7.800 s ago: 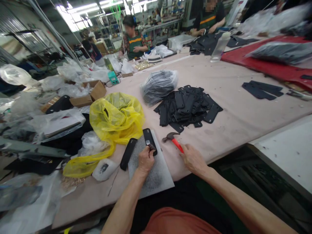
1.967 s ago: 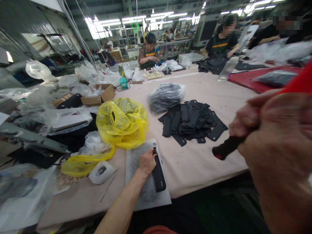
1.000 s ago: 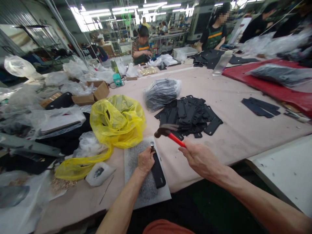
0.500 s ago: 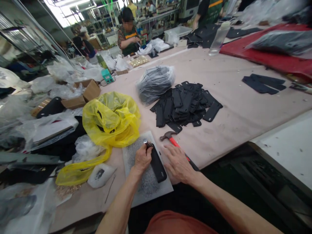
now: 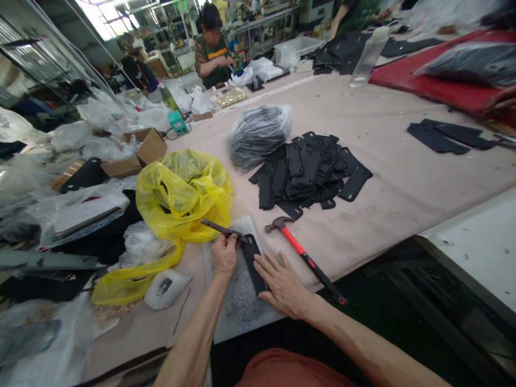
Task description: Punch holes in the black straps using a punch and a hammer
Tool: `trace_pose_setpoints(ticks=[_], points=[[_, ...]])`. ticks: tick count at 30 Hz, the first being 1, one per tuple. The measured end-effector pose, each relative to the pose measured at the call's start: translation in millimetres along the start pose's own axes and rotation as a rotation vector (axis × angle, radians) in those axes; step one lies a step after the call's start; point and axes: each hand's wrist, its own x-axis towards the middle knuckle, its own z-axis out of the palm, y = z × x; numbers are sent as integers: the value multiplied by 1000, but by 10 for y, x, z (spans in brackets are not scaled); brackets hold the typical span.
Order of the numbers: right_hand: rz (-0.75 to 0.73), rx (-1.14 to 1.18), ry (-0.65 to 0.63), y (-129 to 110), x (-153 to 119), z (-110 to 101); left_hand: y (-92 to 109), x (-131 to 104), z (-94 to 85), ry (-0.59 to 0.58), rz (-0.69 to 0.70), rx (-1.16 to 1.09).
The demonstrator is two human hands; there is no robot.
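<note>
My left hand [image 5: 224,255] is closed on a metal punch [image 5: 220,228], a dark rod tilted nearly flat, its working end beside the top of a black strip [image 5: 253,263]. This strip has rounded ends and a slot near its far end. It lies on a pale, pitted board [image 5: 237,312] at the table's front edge. My right hand [image 5: 282,282] rests with its fingers stretched out on the strip's right edge, gripping nothing. To the right of the board a claw hammer [image 5: 298,244] with a red and black handle lies on the table.
A heap of black strips [image 5: 306,172] lies beyond the hammer, beside a grey bundle in clear plastic [image 5: 258,137]. A crumpled yellow bag [image 5: 183,199] borders the board on the left. Two people [image 5: 213,54] [image 5: 342,19] are across the table. A clear bottle [image 5: 366,59] stands far right.
The punch has gone from upright over the strip's end to tilted down leftward, and my left hand has drawn back left. My right hand has moved left from the hammer onto the strip.
</note>
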Motion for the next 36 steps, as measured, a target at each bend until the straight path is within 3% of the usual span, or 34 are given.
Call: trace_pose_setpoints(ticks=[4,10,14,18,27,36], points=[[-3,13,45,33,194,0,-49,-185,-105,4,-6,14],[-18,77,114,170,556,-85,-28,-366,-114,1,11,-4],[-8,134,147,205,442,-64,-17,-403,-162,4,31,-57],[48,118,98,152,280,0,-24,-483,-219,-53,47,-39],[168,103,116,215,547,-13,-88,-521,-168,-132,122,-53],[203,229,162,229,524,22,-104,-539,-179,-183,167,-48]])
